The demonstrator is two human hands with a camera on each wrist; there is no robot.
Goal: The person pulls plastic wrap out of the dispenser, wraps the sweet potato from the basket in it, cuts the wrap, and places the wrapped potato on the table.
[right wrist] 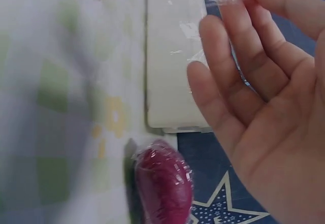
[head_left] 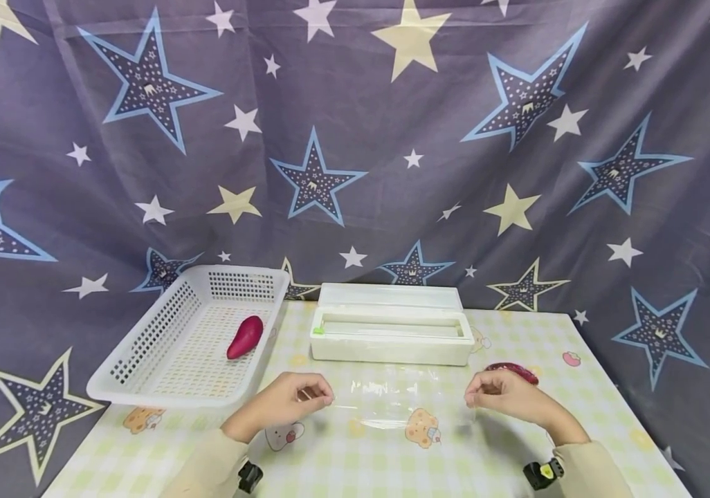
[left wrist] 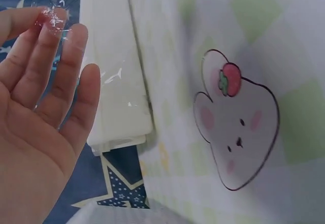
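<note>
Clear film [head_left: 386,398] runs side to side btwn my L hand [head_left: 283,401] and R hand [head_left: 517,395], above the checked tablecloth [head_left: 342,474], on my side of the white box [head_left: 392,351]. Each pinches an edge w/ thumb + finger, other fingers loose. Film's thin, shiny, a bit creased. Bare pink veg [head_left: 246,337], smooth, pear-shaped, lies fwd-left of film, nearer my L, narrow end twd me, in the holey plastic basket [head_left: 162,400]. Film-covered veg [right wrist: 165,183], glossy + crinkly, is just past my R.
</note>
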